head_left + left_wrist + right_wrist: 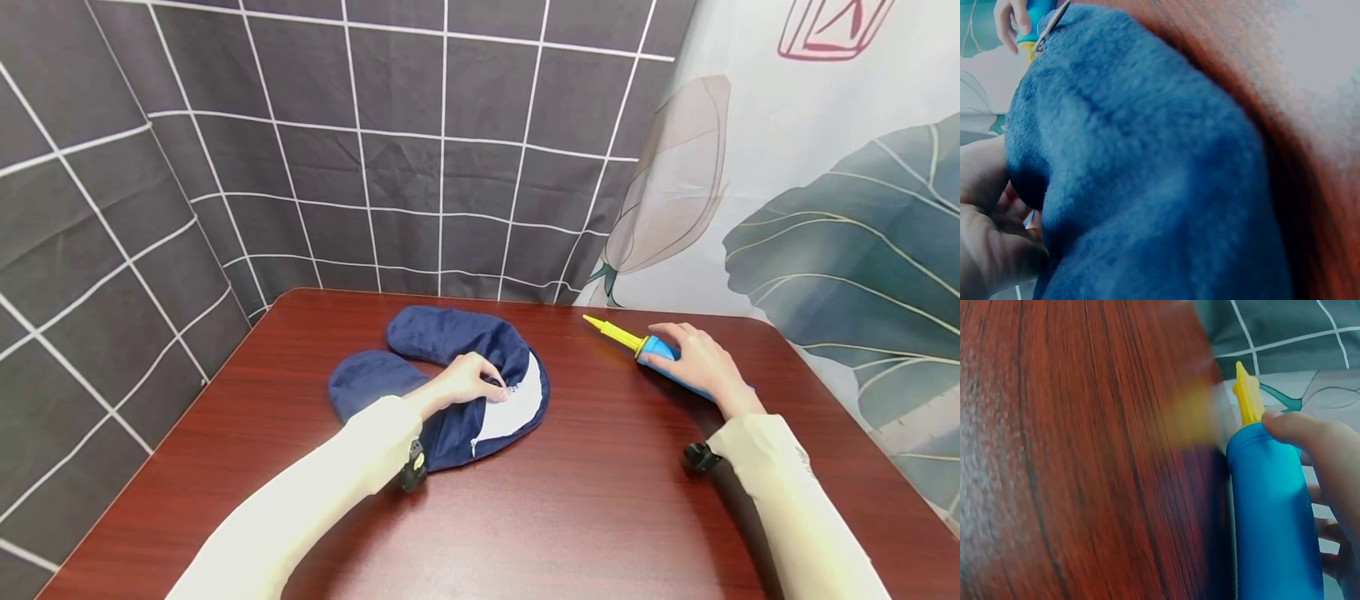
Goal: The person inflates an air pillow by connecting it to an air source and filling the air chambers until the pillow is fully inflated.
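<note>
A navy plush U-shaped neck pillow point(360, 379) lies on the table, its zipped cover gaping at the curved end. White inner lining point(517, 412) shows through that gap, and a metal zipper pull point(473, 447) hangs at its near end. My left hand point(463, 382) reaches over the pillow and pinches it at the edge of the gap, where a small clear valve-like piece point(512, 389) shows by the fingertips. On the right, my right hand point(701, 367) grips a blue hand pump point(1272, 512), thumb near its collar. The pump's yellow nozzle point(617, 333) points toward the far left.
The reddish-brown wooden table point(592, 508) ends at a dark grid-patterned cloth point(397, 175) behind and to the left. A pale cloth with large leaf prints point(847, 242) hangs at the right. Black wrist cameras sit on both wrists.
</note>
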Demonstrator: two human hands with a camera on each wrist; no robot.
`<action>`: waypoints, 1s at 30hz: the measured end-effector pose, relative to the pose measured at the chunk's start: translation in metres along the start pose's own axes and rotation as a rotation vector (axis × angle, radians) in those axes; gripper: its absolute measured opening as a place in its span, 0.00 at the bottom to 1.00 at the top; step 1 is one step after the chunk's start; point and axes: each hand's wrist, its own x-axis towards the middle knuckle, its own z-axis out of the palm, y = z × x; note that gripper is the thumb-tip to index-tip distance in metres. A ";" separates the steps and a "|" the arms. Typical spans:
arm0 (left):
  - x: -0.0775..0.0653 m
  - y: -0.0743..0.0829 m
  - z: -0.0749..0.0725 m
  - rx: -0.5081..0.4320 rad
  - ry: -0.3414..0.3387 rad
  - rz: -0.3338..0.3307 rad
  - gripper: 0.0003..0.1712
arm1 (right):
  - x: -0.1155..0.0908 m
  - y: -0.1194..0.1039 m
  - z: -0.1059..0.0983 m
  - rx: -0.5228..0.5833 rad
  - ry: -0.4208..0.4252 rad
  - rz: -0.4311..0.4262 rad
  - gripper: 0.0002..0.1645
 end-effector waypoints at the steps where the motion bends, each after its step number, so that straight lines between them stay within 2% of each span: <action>1: 0.000 0.000 0.000 -0.002 -0.007 0.002 0.08 | 0.000 0.001 0.000 0.003 -0.014 -0.001 0.42; 6: 0.000 -0.003 0.000 -0.006 -0.033 0.000 0.09 | 0.001 0.006 0.002 -0.005 -0.076 -0.012 0.45; 12: 0.000 -0.004 0.001 -0.024 -0.033 -0.008 0.09 | 0.001 0.007 0.004 -0.005 -0.116 -0.012 0.47; 21: 0.000 -0.002 -0.001 -0.028 -0.032 -0.016 0.09 | 0.002 0.009 0.008 -0.023 -0.112 -0.036 0.47; 30: 0.000 -0.004 0.000 -0.046 -0.029 -0.016 0.08 | 0.004 0.004 0.009 -0.054 -0.117 -0.024 0.45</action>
